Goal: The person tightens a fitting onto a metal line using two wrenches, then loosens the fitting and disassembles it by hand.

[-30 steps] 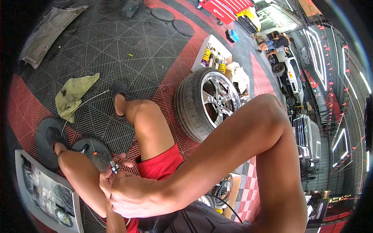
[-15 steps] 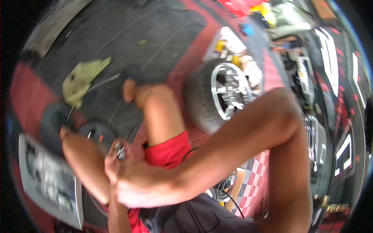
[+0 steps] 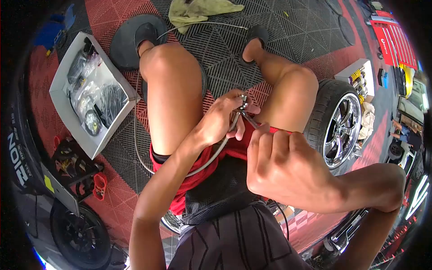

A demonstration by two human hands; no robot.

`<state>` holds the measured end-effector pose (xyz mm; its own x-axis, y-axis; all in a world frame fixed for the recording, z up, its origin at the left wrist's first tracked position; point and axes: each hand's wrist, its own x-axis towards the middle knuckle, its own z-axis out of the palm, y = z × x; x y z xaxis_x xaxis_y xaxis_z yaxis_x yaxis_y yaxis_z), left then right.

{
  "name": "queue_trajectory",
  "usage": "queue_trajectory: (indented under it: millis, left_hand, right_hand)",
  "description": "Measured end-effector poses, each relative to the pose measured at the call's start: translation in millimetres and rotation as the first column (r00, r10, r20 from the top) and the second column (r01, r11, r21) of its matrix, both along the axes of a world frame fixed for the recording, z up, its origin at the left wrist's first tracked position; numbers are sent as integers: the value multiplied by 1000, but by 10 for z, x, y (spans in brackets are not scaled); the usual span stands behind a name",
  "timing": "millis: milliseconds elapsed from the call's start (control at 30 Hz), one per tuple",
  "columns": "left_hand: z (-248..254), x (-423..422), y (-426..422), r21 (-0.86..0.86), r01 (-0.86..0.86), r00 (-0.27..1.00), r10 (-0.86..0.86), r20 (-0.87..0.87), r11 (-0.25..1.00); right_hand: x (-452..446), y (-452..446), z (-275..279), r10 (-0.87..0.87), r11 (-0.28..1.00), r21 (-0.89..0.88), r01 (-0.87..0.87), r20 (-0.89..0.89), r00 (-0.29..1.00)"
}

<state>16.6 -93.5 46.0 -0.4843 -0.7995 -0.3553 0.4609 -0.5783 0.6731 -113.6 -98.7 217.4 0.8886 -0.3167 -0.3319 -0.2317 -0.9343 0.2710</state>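
Note:
Between my knees, my left hand [image 3: 225, 118] grips a small shiny metal fitting [image 3: 243, 103] with its fingers and thumb. A grey braided hose [image 3: 211, 158] runs from the fitting, under my left hand, and loops down past my left leg. My right hand [image 3: 288, 168] is closed, just to the right of the fitting. From its fingertips a thin dark tool [image 3: 249, 119] reaches to the fitting. The tool's rear end is hidden inside the right fist.
An open white box [image 3: 128, 85] with plastic-wrapped parts lies at the left. A chrome wheel with tyre [image 3: 339, 126] is at my right knee, a box of coilovers [image 3: 363, 76] beyond. A greenish cloth [image 3: 198, 10] lies ahead. Lower left is a black wheel [image 3: 83, 236].
The view has swung left and down, so both forearms and the whole white box now show. My right hand has come away from over the left hand and is now beside the fitting with the tool.

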Motion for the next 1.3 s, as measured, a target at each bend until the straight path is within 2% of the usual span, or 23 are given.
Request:
queue_trajectory:
  millis: [33,67,133,200,300,367,400,467,500,567,700,767,833,933,1033,1100,1300]
  left_hand:
    - [15,7,-13,-15,19,1000,-19,15,1000]
    - [25,11,-21,55,16,1000,-15,-16,998]
    - [-4,-20,12,86,5,999,-2,-40,996]
    - [1,-24,12,114,-4,998,12,-62,993]
    - [28,-5,-2,64,25,999,-28,46,998]
    - [46,-18,7,-23,63,962,-54,268,998]
    - [42,-9,5,-18,64,962,-56,267,998]
    - [26,10,-19,56,37,987,-45,155,998]
    - [26,18,-23,59,34,987,-43,156,998]
    - [25,23,-28,163,6,999,0,-38,987]
    - [-13,-38,-31,226,-32,999,35,-12,974]
    - [-5,-49,-40,136,-50,999,48,16,989]
    - [33,-38,-45,151,-66,998,62,30,986]
    - [48,-25,-53,169,-98,995,100,-3,981]
    - [57,-6,-55,182,-84,994,95,-50,980]
    - [81,16,-55,227,-54,996,70,-60,972]
    - [15,-20,-24,217,-25,999,32,-27,976]
  right_hand:
    - [-3,-7,7,1,1000,5,-1,1,1000]
    - [3,-22,33,3,1000,19,-3,-14,1000]
    - [-6,-15,57,3,999,39,-2,-31,1000]
    - [16,5,100,-74,994,77,80,-78,994]
    - [20,59,45,-94,994,53,100,-102,990]
    - [2,55,-4,-85,996,30,87,-73,994]
    - [-1,51,-19,-75,997,3,76,-45,996]
    - [11,29,13,-113,993,33,115,-52,992]
    - [28,8,38,-150,986,61,154,-58,987]
    - [31,-73,76,-157,983,90,163,-65,985]
    - [-23,-114,40,-193,977,88,196,-40,980]
    - [-36,-59,-7,-198,977,73,202,-60,978]
    - [-50,-20,-81,-118,992,-38,119,36,992]
    - [-58,-35,-111,-53,996,-67,56,55,997]
    - [0,-31,5,-121,993,-3,121,-39,992]
    - [14,-26,15,-144,990,-3,144,-37,989]
    - [37,-29,29,-158,987,32,160,-50,986]
